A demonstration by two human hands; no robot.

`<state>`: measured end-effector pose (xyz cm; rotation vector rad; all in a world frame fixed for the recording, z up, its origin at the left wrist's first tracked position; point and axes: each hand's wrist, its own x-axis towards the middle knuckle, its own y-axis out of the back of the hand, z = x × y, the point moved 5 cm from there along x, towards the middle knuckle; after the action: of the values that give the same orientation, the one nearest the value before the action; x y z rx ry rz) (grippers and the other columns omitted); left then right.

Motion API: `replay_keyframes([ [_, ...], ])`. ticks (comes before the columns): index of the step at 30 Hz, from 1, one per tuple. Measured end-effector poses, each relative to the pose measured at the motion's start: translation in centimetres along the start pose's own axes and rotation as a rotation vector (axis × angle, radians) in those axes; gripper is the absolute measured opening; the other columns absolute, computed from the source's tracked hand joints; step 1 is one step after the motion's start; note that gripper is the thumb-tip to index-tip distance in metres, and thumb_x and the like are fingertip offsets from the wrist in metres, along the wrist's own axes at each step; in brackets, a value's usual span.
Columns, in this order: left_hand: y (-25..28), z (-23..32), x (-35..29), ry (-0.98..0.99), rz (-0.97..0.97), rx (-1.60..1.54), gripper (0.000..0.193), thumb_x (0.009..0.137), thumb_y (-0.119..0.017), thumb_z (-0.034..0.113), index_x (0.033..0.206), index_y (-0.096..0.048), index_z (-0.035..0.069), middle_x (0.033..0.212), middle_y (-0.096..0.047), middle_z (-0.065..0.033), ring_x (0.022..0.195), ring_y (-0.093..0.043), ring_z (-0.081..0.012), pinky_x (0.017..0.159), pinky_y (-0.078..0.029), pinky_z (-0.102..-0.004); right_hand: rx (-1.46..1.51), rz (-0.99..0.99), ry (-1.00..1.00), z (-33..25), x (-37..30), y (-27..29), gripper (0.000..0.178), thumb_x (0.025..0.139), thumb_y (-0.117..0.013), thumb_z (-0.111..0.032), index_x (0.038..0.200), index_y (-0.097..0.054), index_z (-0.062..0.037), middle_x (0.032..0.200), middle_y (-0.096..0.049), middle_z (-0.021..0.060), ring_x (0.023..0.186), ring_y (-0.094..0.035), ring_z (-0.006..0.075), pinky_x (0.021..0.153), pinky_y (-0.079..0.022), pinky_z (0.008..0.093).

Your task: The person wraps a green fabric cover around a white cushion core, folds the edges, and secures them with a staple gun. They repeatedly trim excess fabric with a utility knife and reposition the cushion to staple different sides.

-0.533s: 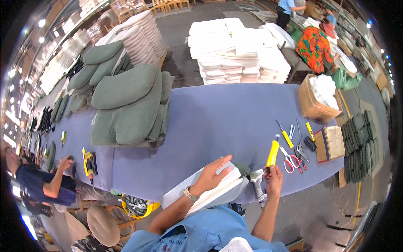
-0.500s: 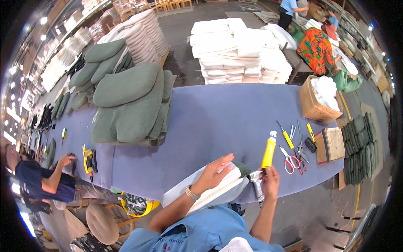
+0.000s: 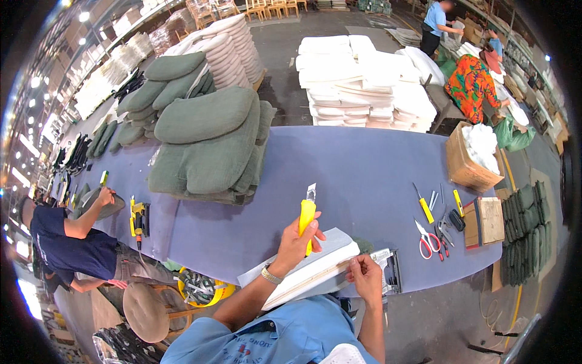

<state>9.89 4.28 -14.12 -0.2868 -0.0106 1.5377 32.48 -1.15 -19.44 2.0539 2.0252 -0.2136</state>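
My left hand (image 3: 295, 246), with a watch at its wrist, grips a yellow utility knife (image 3: 307, 217), its blade pointing up and away from me. Below that hand, a long pad with white covering and a pale strip along it (image 3: 318, 270) lies slanted at the table's near edge against my shirt. My right hand (image 3: 365, 276) is closed in a pinch at the pad's right end; what its fingertips hold is too small to tell. Just right of it lies a staple gun (image 3: 393, 271), partly behind the hand. A bit of dark green fabric (image 3: 362, 245) shows beyond the pad.
Green cushions (image 3: 206, 142) are stacked at the left of the blue table (image 3: 339, 164). Red-handled scissors (image 3: 428, 241), a yellow screwdriver (image 3: 425, 209), pliers and a wooden block (image 3: 485, 221) lie right, near a carton of white stuffing (image 3: 467, 161). A co-worker (image 3: 73, 236) stands left beside another staple gun (image 3: 139, 218).
The yellow knife has passed from my right hand to my left. My right hand has lowered to the pad's end. The co-worker at left has reached farther over the table.
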Motion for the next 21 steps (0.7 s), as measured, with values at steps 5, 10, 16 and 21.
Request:
replay_keyframes([
  [5, 1.2, 0.3, -1.3, 0.011, -0.004, 0.088, 0.047, 0.112, -0.047, 0.040, 0.140, -0.054, 0.003, 0.088, -0.070, -0.0094, 0.060, -0.062, -0.0094, 0.056, -0.051, -0.0248, 0.002, 0.058, -0.087, 4.7, -0.7, 1.6, 0.022, 0.103, -0.067, -0.021, 0.094, -0.064, -0.0013, 0.073, -0.065, 0.0039, 0.056, -0.060, 0.0095, 0.050, -0.049, 0.0262],
  [10, 1.4, -0.3, -2.0, 0.052, -0.029, 0.244, 0.044, 0.113, -0.043, 0.040, 0.133, -0.056, 0.004, 0.090, -0.072, -0.0100, 0.061, -0.062, -0.0089, 0.057, -0.051, -0.0243, -0.354, 0.298, 0.089, 3.8, -0.9, 4.6, 0.022, 0.094, -0.072, -0.016, 0.110, -0.070, -0.0012, 0.101, -0.073, 0.0113, 0.091, -0.070, 0.0212, 0.079, -0.056, 0.0335],
  [16, 0.7, 2.1, -4.4, -0.084, -0.082, 0.625, 0.046, 0.108, -0.058, 0.032, 0.141, -0.060, 0.000, 0.095, -0.075, -0.0083, 0.070, -0.063, -0.0087, 0.066, -0.054, -0.0248, 0.080, 0.306, 0.105, -2.1, -2.1, 3.9, 0.016, 0.103, -0.063, -0.012, 0.112, -0.070, -0.0007, 0.089, -0.072, 0.0040, 0.065, -0.063, 0.0077, 0.058, -0.053, 0.0235],
  [21, -1.5, 0.4, -4.0, -0.006, -0.246, 0.690, 0.043, 0.106, -0.060, 0.029, 0.138, -0.062, 0.000, 0.101, -0.076, -0.0149, 0.081, -0.072, -0.0196, 0.072, -0.057, -0.0321, 0.170, 0.187, -0.148, 3.0, -1.5, 1.4, 0.017, 0.103, -0.063, -0.015, 0.106, -0.069, 0.0009, 0.085, -0.073, 0.0055, 0.067, -0.067, 0.0088, 0.058, -0.056, 0.0255],
])
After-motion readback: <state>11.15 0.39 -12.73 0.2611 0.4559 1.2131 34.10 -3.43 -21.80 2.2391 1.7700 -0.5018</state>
